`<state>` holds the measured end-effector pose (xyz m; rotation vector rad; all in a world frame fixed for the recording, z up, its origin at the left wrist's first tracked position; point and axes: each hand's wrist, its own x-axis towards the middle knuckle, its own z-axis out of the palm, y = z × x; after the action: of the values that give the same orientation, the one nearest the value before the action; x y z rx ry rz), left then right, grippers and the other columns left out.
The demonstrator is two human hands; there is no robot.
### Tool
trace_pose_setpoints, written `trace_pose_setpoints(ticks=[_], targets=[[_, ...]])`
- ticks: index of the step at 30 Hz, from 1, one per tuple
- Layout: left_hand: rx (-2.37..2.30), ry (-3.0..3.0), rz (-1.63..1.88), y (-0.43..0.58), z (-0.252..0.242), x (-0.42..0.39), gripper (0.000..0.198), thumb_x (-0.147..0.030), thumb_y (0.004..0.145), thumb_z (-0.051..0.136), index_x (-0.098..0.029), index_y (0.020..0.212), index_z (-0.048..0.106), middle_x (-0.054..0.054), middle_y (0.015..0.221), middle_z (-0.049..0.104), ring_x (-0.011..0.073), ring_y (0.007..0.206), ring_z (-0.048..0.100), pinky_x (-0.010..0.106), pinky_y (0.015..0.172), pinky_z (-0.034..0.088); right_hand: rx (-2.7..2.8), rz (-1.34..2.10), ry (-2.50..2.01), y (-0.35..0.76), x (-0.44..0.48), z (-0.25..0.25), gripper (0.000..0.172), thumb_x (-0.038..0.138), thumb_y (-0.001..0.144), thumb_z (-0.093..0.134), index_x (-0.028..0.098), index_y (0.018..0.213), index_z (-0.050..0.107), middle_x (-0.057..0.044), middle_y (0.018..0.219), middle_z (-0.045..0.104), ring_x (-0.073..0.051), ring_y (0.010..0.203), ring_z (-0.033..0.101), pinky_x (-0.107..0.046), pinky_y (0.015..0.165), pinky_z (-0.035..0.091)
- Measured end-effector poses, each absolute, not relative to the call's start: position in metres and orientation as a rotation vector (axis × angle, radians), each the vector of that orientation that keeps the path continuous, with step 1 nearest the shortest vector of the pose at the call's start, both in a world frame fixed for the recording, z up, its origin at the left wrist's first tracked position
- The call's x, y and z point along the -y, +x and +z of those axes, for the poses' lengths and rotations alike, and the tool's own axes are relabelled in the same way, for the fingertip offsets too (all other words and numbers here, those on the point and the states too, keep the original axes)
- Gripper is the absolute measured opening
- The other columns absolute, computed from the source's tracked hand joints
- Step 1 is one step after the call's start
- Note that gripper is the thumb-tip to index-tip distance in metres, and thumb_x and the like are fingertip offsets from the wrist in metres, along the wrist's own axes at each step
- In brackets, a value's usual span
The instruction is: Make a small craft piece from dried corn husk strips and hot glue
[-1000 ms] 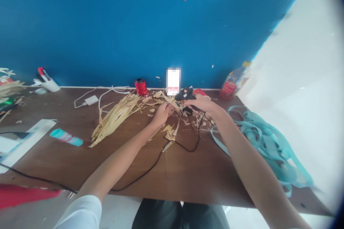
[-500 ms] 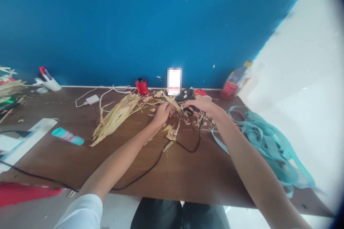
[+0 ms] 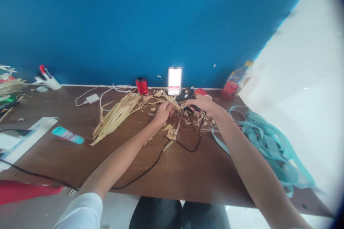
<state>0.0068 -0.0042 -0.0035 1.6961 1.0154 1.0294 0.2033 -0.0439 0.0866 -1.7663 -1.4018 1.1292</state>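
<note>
Several dry husk strips [image 3: 174, 103] are bunching on the worktop [image 3: 188, 179] as we are pinching them in our left hand [image 3: 162, 113] and clenching a black glue gun [image 3: 185, 95] in our right hand [image 3: 203, 103].

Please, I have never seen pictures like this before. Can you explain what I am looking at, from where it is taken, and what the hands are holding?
There is no machine here, only a person's two bare hands, seen from a camera worn on the head that looks forward and down. The right hand holds a black hot glue gun, which has a black cord. The left hand touches dried leaf strips, but I cannot tell if it grips them. The strips lie on a brown wooden table, with a teal ribbon in loops to the right.
</note>
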Motion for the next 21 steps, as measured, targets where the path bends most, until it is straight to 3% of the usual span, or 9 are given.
trace_pose_setpoints(ticks=[21], targets=[[-0.994, 1.707, 1.015, 0.0060, -0.0019, 0.0059, 0.023, -0.035, 0.090, 0.044, -0.016, 0.081, 0.053, -0.003, 0.057, 0.052, 0.0088, 0.047, 0.049, 0.021, 0.050, 0.039, 1.486, 1.097, -1.876, 0.2043, 0.0424, 0.0868, 0.028, 0.043, 0.065, 0.065, 0.019, 0.067, 0.050, -0.001, 0.057, 0.058, -0.009, 0.041, 0.046, -0.025, 0.041, 0.035]])
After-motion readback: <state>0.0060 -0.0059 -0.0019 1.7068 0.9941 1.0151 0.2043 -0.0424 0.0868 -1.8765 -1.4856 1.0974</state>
